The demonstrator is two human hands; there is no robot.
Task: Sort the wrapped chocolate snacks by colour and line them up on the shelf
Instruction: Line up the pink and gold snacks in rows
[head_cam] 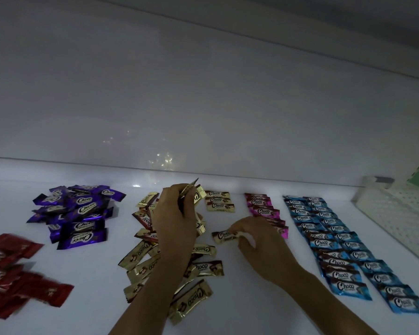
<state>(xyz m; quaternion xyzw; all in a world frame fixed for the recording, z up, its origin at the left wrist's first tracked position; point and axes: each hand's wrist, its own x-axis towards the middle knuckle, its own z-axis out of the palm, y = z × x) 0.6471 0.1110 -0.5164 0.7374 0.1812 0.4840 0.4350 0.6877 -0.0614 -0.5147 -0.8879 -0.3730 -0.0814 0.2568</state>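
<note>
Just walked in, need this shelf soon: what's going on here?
A person is sorting by colour. The left hand grips a few gold ones over the gold pile; the right hand pinches a gold snack on the shelf, in front of the gold row. The blue rows and pink row are lined up; the purple pile and red pile wait.

Snack wrappers [191, 303] are glossy crinkled foil, the shelf [242, 301] smooth and shiny, the basket [397, 213] matt plastic.

This looks like a shop. A deep white shelf [97, 274] with a glossy back wall [203, 105] and an upper board [324, 32] carries many same-brand wrapped snacks [324, 238] grouped by colour. A white perforated basket [397, 213] stands at its right end.
</note>
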